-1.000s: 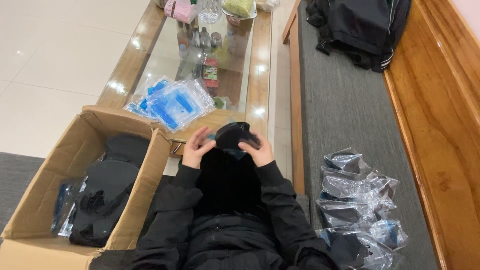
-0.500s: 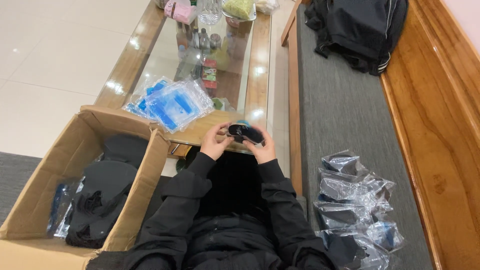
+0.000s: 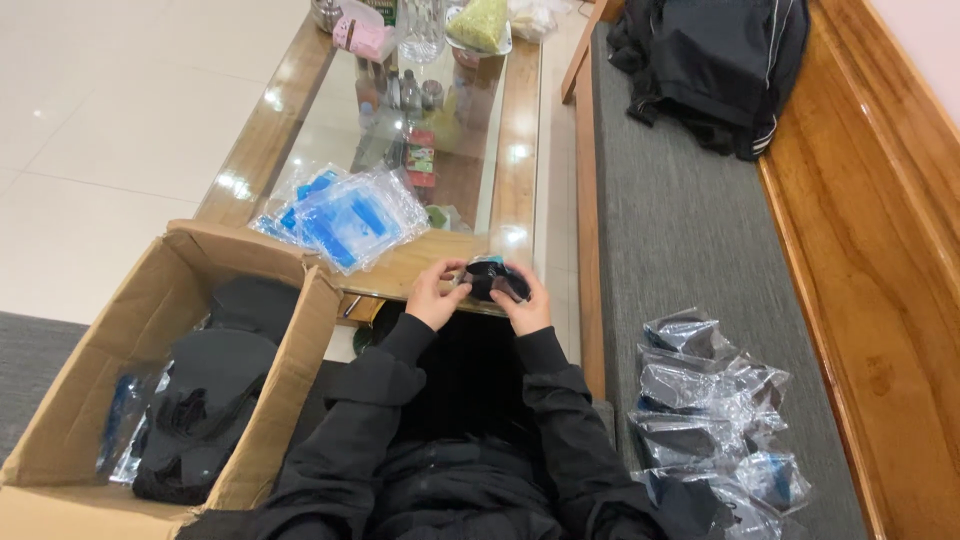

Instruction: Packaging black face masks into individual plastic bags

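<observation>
Both of my hands hold a small folded black cloth item [image 3: 492, 279] in clear plastic wrap, just over the near edge of the glass-topped coffee table [image 3: 520, 150]. My left hand [image 3: 435, 295] grips its left side with the fingers curled on top. My right hand [image 3: 523, 306] pinches its right side from below. A stack of clear bags with blue inserts [image 3: 345, 215] lies on the table to the left of my hands. My black sleeves run down to my lap.
An open cardboard box [image 3: 100, 400] with black caps stands on the floor at my left. A pile of bagged black items [image 3: 705, 400] lies on the grey bench cushion at my right. A black jacket [image 3: 715, 60] is farther along the bench. Bottles and jars crowd the table's far end.
The black item has gone from spread open in front of me to a small folded bundle. My hands have moved forward and closer together over the table edge.
</observation>
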